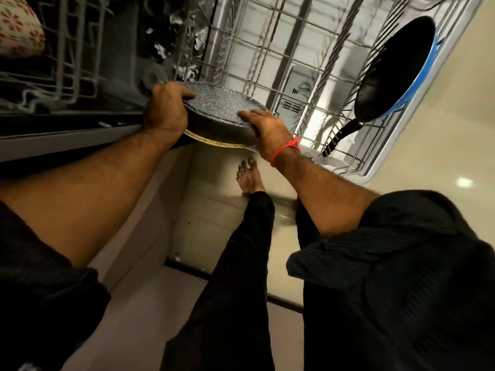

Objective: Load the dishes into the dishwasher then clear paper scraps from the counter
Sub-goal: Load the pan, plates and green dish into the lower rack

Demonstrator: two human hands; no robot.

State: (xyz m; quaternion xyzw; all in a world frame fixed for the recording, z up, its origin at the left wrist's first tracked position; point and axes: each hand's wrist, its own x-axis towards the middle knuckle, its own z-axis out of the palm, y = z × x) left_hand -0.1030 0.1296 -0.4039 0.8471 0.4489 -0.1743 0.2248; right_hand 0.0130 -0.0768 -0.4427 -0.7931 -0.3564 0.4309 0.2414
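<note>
- The dishwasher's lower rack (308,49) is lying pulled out, stretching away beyond and to the right of both hands.
- An upper rack (72,62) is sitting beyond the left hand, with a floral-patterned bowl (18,28) showing at its far left corner.
- A blue frying pan (396,68) with a black inside is leaning on its edge in the lower rack, well to the right of the right hand, its black handle (340,136) pointing back toward that hand.
- A speckled grey round pan (219,113) is being held between the two hands, just at the near edge of the lower rack (whether it is touching the wires, I cannot tell).
- The left hand (166,111) is gripping the pan's left rim, thumb curling over the top.
- The right hand (267,129) is clasping the right rim, fingers lying across the speckled surface; a red thread (285,151) is circling its wrist.
</note>
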